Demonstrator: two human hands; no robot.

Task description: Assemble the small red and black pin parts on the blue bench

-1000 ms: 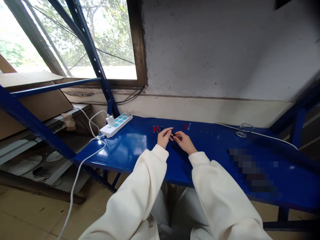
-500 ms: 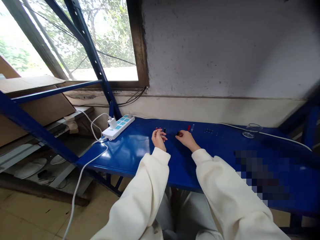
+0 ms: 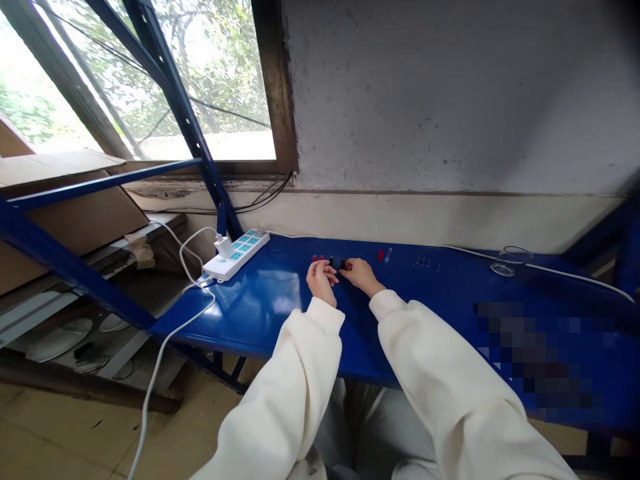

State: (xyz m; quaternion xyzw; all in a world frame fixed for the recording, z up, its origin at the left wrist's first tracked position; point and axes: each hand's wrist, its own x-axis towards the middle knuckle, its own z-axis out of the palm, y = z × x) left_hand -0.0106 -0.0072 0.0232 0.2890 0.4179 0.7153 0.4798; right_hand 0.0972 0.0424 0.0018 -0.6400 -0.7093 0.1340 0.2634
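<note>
Both my hands rest on the blue table (image 3: 265,300) near its back edge. My right hand (image 3: 359,275) pinches a small black piece (image 3: 343,264) at its fingertips. My left hand (image 3: 320,280) lies just left of it with fingers curled, touching the table beside a small black part (image 3: 331,259). Two small red parts (image 3: 317,258) stand right behind my left hand. A red part (image 3: 381,255) and a pale clear one (image 3: 389,255) stand to the right of my right hand.
A white power strip (image 3: 235,255) with a plugged charger and white cable lies at the table's left end. A row of tiny dark parts (image 3: 423,262) and a clear glass dish (image 3: 510,259) sit further right. Blue shelf beams (image 3: 70,260) and cardboard stand at left.
My hands were together, then came apart; now my right hand has moved left with the black piece, close to my left hand again.
</note>
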